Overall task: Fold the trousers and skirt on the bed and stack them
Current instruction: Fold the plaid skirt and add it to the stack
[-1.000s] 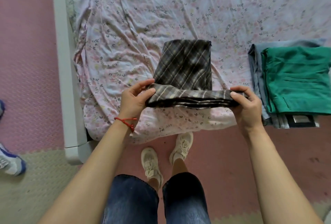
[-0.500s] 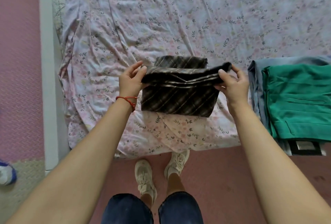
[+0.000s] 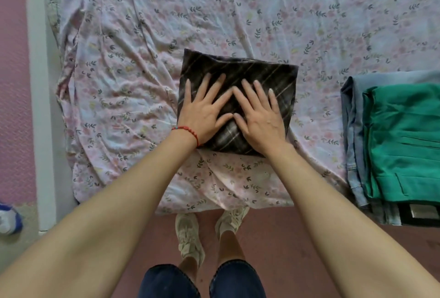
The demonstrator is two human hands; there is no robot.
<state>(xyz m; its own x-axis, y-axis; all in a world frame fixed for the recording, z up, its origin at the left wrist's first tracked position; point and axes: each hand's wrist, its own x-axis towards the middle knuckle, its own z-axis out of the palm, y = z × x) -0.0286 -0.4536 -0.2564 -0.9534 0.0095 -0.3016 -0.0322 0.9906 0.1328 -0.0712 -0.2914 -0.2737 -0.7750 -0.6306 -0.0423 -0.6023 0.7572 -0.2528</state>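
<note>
Head view shows your left hand [image 3: 202, 113] and right hand [image 3: 258, 116] lying flat, fingers straight and spread, pressing down on the plaid skirt [image 3: 238, 76]; neither hand grasps anything, and the 2 thumbs nearly meet at the middle. Under your palms the skirt sits as a compact dark square near the front edge of the bed [image 3: 142, 59], on the floral sheet, so its folding looks done and you appear to be smoothing it flat. Off to your right, well apart from the skirt, the green trousers [image 3: 404, 135] lie folded on top of the blue jeans [image 3: 352, 130], with another striped piece just showing beneath them. By my reading, what is left is 1 step: lift the folded skirt and set it on that stack.
</note>
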